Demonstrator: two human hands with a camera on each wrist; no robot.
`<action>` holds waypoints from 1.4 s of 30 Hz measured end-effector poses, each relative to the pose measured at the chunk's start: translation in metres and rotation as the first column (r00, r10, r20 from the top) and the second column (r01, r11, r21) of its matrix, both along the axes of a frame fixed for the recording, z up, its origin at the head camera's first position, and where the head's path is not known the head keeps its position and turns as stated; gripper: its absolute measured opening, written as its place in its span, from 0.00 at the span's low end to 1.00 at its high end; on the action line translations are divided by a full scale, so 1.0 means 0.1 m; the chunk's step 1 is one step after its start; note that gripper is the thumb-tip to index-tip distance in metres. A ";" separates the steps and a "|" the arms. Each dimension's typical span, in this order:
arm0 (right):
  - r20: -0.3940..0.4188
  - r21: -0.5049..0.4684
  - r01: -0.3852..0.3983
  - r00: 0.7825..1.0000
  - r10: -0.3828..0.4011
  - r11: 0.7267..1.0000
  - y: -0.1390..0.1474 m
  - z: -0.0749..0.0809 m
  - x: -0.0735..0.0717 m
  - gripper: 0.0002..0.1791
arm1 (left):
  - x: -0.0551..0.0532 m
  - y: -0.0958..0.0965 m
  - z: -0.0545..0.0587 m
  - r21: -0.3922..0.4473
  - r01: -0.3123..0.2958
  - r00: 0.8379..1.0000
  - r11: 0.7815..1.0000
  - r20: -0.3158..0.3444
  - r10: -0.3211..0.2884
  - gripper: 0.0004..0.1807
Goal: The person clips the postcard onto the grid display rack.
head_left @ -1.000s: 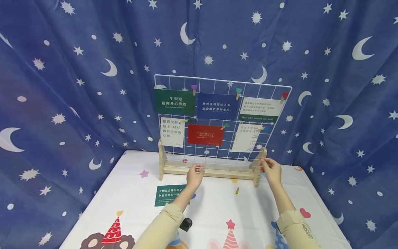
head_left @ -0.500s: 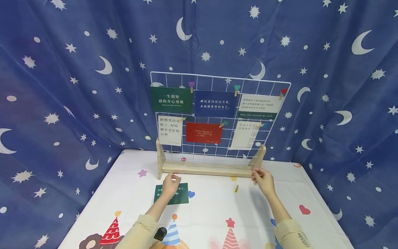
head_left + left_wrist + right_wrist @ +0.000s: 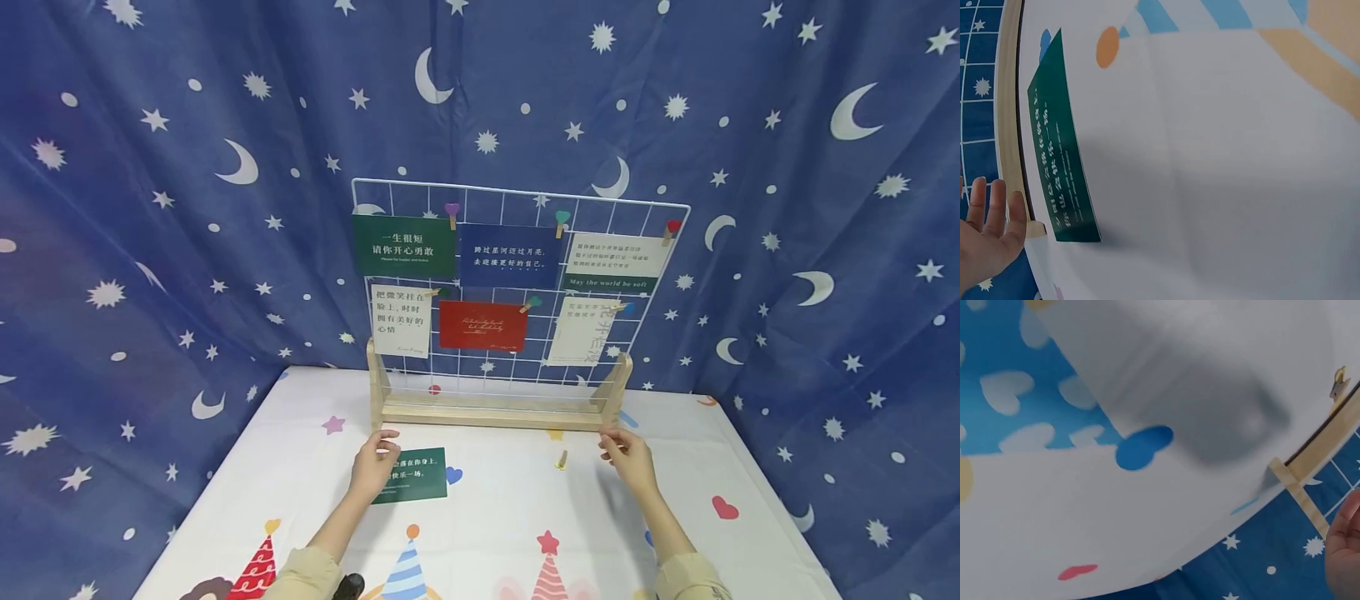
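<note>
My left hand is over the left end of a dark green card with white writing, which lies on the table. In the left wrist view its fingers are loosely spread beside the same card, holding nothing. My right hand hovers near the right foot of the wooden stand, fingers loosely bent and nothing in them. Left of it on the table lies a small clothespin with a yellow end. Above stands a white wire grid with cards clipped on by heart-topped clothespins, among them a red card.
The grid's wooden base runs along the back of the table. A white cloth printed with party hats and hearts covers the tabletop. A blue curtain with moons and stars hangs behind. A black object shows beside my left sleeve.
My left hand has moved from the grid's lower edge left and down to the green card. My right hand has come down from the stand's right foot. The view has shifted slightly.
</note>
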State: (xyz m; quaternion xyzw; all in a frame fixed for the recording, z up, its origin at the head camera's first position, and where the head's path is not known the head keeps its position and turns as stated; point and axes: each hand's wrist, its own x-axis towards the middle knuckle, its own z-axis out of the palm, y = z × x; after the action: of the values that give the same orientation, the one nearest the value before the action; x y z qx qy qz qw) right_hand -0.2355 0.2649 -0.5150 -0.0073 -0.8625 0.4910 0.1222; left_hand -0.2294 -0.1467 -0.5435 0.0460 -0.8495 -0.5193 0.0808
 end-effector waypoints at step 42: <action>0.160 0.299 -0.244 0.966 0.204 0.923 -0.13 -0.50 -0.28 0.18 | -0.04 -0.51 -0.14 -0.367 0.373 0.924 0.852 0.237 -0.302 0.59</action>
State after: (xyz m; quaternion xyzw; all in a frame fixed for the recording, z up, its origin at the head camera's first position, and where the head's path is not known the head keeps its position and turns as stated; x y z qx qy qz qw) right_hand -0.2633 0.2522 -0.5652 0.0801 -0.9310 0.3559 0.0101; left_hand -0.2329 -0.1977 -0.5578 -0.0776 -0.9369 -0.3320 -0.0770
